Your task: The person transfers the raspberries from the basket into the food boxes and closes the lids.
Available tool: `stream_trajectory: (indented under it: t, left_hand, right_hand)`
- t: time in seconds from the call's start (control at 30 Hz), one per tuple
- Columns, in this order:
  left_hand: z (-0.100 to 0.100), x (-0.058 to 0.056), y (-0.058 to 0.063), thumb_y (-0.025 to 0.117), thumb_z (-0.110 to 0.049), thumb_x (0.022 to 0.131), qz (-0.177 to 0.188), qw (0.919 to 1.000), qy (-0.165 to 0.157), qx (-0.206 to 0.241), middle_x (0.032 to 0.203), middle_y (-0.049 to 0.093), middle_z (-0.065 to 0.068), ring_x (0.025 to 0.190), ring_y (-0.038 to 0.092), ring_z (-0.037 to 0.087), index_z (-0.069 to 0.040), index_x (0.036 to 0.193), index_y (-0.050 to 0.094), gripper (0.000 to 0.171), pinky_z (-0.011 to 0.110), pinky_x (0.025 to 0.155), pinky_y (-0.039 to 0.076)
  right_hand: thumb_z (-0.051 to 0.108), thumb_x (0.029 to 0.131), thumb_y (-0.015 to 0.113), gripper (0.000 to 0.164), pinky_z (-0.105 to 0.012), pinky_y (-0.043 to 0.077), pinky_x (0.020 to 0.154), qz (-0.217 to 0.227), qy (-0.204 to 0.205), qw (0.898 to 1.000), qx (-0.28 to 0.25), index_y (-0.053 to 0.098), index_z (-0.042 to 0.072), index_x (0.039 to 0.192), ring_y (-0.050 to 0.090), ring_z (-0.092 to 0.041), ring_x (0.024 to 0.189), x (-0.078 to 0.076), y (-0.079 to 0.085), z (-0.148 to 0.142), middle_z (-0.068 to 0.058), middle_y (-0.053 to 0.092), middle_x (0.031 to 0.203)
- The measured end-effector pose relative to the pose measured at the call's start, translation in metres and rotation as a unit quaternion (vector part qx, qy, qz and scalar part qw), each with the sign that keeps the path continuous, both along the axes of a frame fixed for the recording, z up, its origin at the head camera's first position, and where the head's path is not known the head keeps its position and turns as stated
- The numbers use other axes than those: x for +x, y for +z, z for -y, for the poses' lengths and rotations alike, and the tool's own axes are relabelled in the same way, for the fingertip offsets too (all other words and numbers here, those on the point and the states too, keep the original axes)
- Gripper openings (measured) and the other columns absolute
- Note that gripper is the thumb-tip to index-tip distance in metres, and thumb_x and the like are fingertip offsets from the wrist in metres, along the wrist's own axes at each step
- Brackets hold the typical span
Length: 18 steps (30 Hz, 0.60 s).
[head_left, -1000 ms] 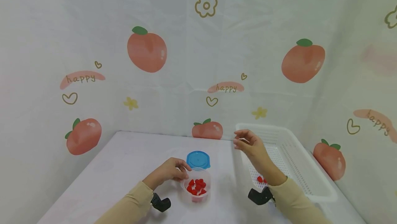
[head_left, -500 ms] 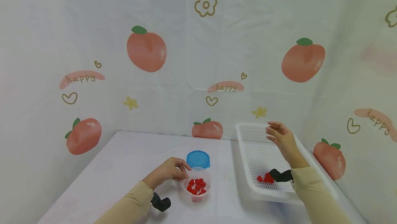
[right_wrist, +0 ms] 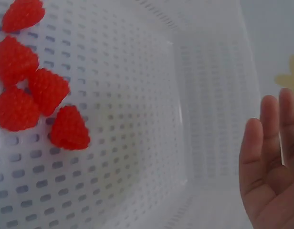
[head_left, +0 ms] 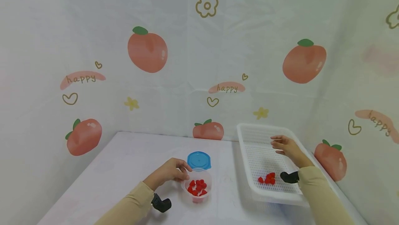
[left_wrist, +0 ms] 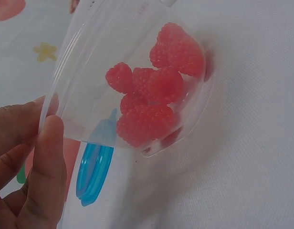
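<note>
My left hand [head_left: 171, 170] pinches the rim of a small clear plastic tub [left_wrist: 89, 95] between thumb and finger. Several red raspberries [left_wrist: 147, 124] lie inside the tub, which stands on the table in the head view. Over the white perforated basket [head_left: 249, 169] hovers my right hand [head_left: 288, 149], fingers loosely extended and holding nothing. Below and to the left of that hand, several more raspberries [right_wrist: 47, 90] sit clustered on the basket's floor.
Just behind the tub lies a blue lid [head_left: 198, 160] on the white table [head_left: 131, 155]. The basket takes up the table's right side. A printed white cloth [head_left: 174, 107] hangs along the back and sides.
My right hand has moved right from the basket's left edge, then lowered inside the basket's outline, uncovering the raspberries there. My left hand and the tub have stayed put.
</note>
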State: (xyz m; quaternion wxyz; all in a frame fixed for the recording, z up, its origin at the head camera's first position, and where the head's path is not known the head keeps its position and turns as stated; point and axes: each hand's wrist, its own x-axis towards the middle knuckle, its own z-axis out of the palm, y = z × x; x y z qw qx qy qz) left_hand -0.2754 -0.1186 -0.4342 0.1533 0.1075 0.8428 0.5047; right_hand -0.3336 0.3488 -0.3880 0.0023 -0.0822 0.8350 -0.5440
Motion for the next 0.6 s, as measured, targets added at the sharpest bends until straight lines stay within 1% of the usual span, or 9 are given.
stream_trajectory:
  t: [0.03, 0.07, 0.13, 0.27, 0.37, 0.47, 0.5, 0.57, 0.6]
  left_hand:
    - [0.0, 0.0, 0.0, 0.078, -0.011, 0.08, 0.0, 1.0, -0.001, 0.0, 0.081, 0.061, 0.005, 0.066, 0.061, 0.015, -0.007, 0.101, 0.071, 0.022, 0.028, 0.066, 0.058]
    - [0.0, 0.0, 0.0, 0.078, -0.011, 0.08, 0.0, 1.0, -0.002, 0.0, 0.081, 0.061, 0.005, 0.066, 0.06, 0.015, -0.007, 0.101, 0.071, 0.022, 0.028, 0.066, 0.058]
    - [0.0, 0.0, 0.0, 0.078, -0.011, 0.08, 0.0, 1.0, -0.004, 0.003, 0.08, 0.061, 0.005, 0.065, 0.06, 0.015, -0.007, 0.101, 0.071, 0.022, 0.028, 0.066, 0.058]
    - [0.001, 0.0, 0.0, 0.078, -0.011, 0.08, 0.002, 1.0, -0.005, 0.006, 0.081, 0.062, 0.004, 0.066, 0.061, 0.015, -0.007, 0.101, 0.071, 0.023, 0.028, 0.066, 0.058]
    - [0.001, 0.0, -0.001, 0.078, -0.012, 0.08, 0.002, 1.0, -0.004, 0.006, 0.081, 0.061, 0.004, 0.066, 0.061, 0.015, -0.007, 0.101, 0.071, 0.023, 0.028, 0.066, 0.058]
    - [0.001, 0.0, -0.001, 0.077, -0.011, 0.08, 0.0, 1.0, -0.003, 0.005, 0.081, 0.062, 0.005, 0.065, 0.061, 0.015, -0.007, 0.101, 0.071, 0.022, 0.028, 0.066, 0.058]
    - [0.001, 0.0, -0.001, 0.078, -0.011, 0.08, 0.0, 1.0, -0.003, 0.004, 0.081, 0.062, 0.004, 0.065, 0.061, 0.015, -0.007, 0.102, 0.071, 0.023, 0.028, 0.066, 0.058]
    - [0.001, 0.0, -0.001, 0.078, -0.012, 0.08, -0.001, 1.0, -0.002, 0.003, 0.081, 0.062, 0.004, 0.065, 0.061, 0.015, -0.007, 0.102, 0.071, 0.023, 0.029, 0.066, 0.058]
    - [0.001, 0.0, -0.001, 0.078, -0.012, 0.08, -0.001, 1.0, -0.002, 0.002, 0.081, 0.062, 0.004, 0.065, 0.061, 0.015, -0.007, 0.102, 0.071, 0.023, 0.029, 0.066, 0.058]
  right_hand:
    - [0.024, 0.097, 0.059, 0.048, -0.021, 0.054, 0.078, 0.017, 0.006, 1.0, 0.011, 0.045, -0.01, 0.129, 0.06, -0.005, 0.091, -0.001, -0.002, 0.0, 0.0, 0.061, 0.107]
    - [0.024, 0.097, 0.059, 0.052, -0.023, 0.054, 0.079, 0.033, 0.016, 0.999, 0.021, 0.042, -0.012, 0.13, 0.06, -0.007, 0.092, -0.001, -0.004, -0.001, -0.003, 0.061, 0.109]
    - [0.024, 0.097, 0.058, 0.056, -0.027, 0.055, 0.08, 0.065, 0.027, 0.997, 0.034, 0.038, -0.014, 0.133, 0.061, -0.012, 0.094, -0.002, -0.008, -0.001, -0.005, 0.061, 0.111]
    - [0.021, 0.096, 0.059, 0.054, -0.037, 0.054, 0.084, 0.114, 0.042, 0.991, 0.049, 0.039, -0.015, 0.132, 0.062, -0.019, 0.096, -0.001, -0.015, -0.002, -0.008, 0.065, 0.111]
    - [0.019, 0.096, 0.059, 0.053, -0.045, 0.052, 0.089, 0.139, 0.064, 0.986, 0.07, 0.039, -0.015, 0.132, 0.062, -0.025, 0.101, 0.001, -0.017, -0.002, -0.018, 0.064, 0.117]
    - [0.017, 0.096, 0.059, 0.052, -0.051, 0.049, 0.093, 0.155, 0.084, 0.98, 0.09, 0.039, -0.015, 0.132, 0.06, -0.031, 0.107, 0.004, -0.016, -0.002, -0.027, 0.058, 0.124]
    - [0.016, 0.095, 0.059, 0.052, -0.052, 0.049, 0.093, 0.162, 0.085, 0.979, 0.092, 0.04, -0.015, 0.132, 0.06, -0.032, 0.108, 0.005, -0.016, -0.001, -0.028, 0.057, 0.125]
    - [0.014, 0.094, 0.06, 0.049, -0.052, 0.048, 0.094, 0.178, 0.077, 0.976, 0.096, 0.043, -0.014, 0.131, 0.06, -0.031, 0.107, 0.007, -0.016, 0.0, -0.026, 0.059, 0.123]
    - [0.013, 0.094, 0.059, 0.049, -0.052, 0.048, 0.093, 0.183, 0.083, 0.974, 0.101, 0.043, -0.014, 0.131, 0.06, -0.03, 0.106, 0.008, -0.015, 0.0, -0.025, 0.06, 0.121]
